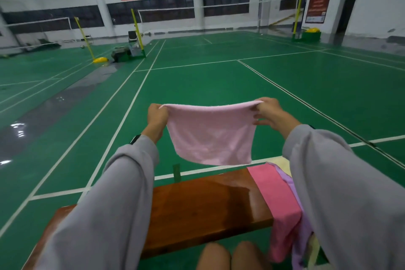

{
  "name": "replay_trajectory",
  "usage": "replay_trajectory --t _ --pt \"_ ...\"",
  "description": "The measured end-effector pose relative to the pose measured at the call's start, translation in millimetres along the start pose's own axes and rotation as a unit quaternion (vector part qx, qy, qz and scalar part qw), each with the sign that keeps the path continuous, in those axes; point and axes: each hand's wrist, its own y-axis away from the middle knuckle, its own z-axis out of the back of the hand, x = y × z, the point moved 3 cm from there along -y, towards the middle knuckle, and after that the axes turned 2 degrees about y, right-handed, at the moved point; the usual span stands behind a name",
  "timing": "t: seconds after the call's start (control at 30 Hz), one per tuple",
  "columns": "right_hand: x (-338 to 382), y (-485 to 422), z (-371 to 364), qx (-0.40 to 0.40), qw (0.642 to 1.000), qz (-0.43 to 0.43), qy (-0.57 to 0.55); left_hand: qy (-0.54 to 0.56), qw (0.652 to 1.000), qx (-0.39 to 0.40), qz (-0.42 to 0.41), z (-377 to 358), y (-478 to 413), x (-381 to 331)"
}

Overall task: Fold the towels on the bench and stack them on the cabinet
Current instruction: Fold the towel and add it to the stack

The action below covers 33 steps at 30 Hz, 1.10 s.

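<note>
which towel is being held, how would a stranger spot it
Start at the brown bench. Above it, the left hand and right hand hold one towel by its top corners. It hangs pale pink; the darker pink, lilac and yellow towels lie on the bench.

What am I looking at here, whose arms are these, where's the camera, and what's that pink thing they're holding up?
There is no machine here. The one picture comes from a wide-angle camera worn on a person's head, looking forward and down, so the two grey-sleeved arms are that person's own. The left hand and right hand each pinch a top corner of a pale pink towel, holding it spread in the air above a brown wooden bench. At the bench's right end lie more towels: a darker pink towel on top, a lilac towel under it and a pale yellow towel behind. The person's knees show at the bottom edge. Beyond is a green court floor. No cabinet is in view.
</note>
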Motion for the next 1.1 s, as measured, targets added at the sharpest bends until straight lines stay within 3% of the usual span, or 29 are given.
replay_trajectory --t 0.13,0.27,0.43,0.6,0.73,0.9,1.1 --pt "-4 9 -6 0.000 1.000 0.003 0.007 -0.012 1.000 0.004 -0.006 16 -13 24" --pt "-26 42 -2 0.025 0.999 -0.012 0.024 -0.120 0.992 0.031 -0.021 36 59 12" --pt "-89 84 6 0.045 0.994 -0.069 0.067 -0.202 0.976 0.077 -0.028 47 127 62" --pt "-162 130 7 0.056 0.984 -0.135 0.106 -0.242 0.958 0.151 0.029 46 191 139" --pt "-199 154 9 0.062 0.982 -0.126 0.128 -0.216 0.958 0.176 0.068 42 218 162" --pt "-214 161 17 0.046 0.976 -0.111 0.183 -0.233 0.957 0.167 0.049 30 227 158" --pt "-202 133 20 -0.028 0.974 -0.080 0.212 -0.254 0.964 0.081 0.008 20 198 148"
